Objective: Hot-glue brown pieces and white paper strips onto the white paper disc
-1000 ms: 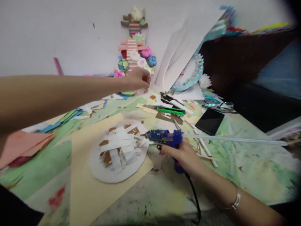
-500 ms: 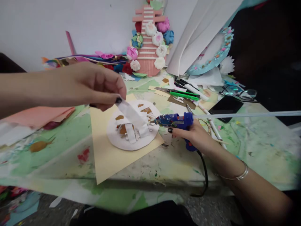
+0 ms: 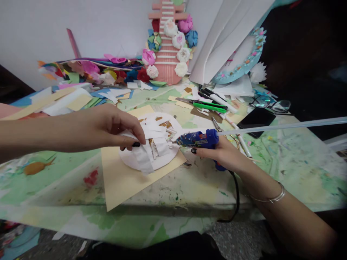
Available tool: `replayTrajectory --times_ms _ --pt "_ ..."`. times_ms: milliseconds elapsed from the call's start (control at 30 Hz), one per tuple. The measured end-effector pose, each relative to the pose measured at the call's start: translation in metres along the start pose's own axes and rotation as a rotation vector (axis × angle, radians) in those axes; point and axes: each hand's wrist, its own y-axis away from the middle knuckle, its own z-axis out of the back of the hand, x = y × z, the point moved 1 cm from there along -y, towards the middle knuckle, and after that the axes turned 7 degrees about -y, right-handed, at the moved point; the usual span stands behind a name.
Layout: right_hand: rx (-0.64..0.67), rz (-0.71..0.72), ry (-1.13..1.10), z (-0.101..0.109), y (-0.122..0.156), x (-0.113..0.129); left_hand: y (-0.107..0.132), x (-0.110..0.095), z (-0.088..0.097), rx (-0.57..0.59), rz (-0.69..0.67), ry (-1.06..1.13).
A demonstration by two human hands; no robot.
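A paint-smeared green table (image 3: 284, 159) stands against a white wall (image 3: 81, 29), with paper scraps (image 3: 89, 68) heaped along its far edge. One cream card sheet (image 3: 121, 184) lies near the front. On it sits one round white paper disc (image 3: 127, 163) layered with white strips. The left hand (image 3: 108, 126) has its fingers drawn together, pinching one white paper strip (image 3: 142, 162) down on the disc. The right hand (image 3: 225, 155) is clamped round one blue hot-glue gun (image 3: 199, 138), its nozzle just right of the disc. Far right lie one black phone (image 3: 257, 117) and one pair of glasses (image 3: 271, 105).

A plain white wall (image 3: 81, 29) rises behind the paint-stained green table (image 3: 298, 169).
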Motion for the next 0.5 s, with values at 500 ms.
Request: replayTrajectory --times_ms 500 --pt "0.057 0.009 -0.052 -0.003 -0.002 0.000 -0.021 -0.007 -0.013 0.151 0.038 0.152"
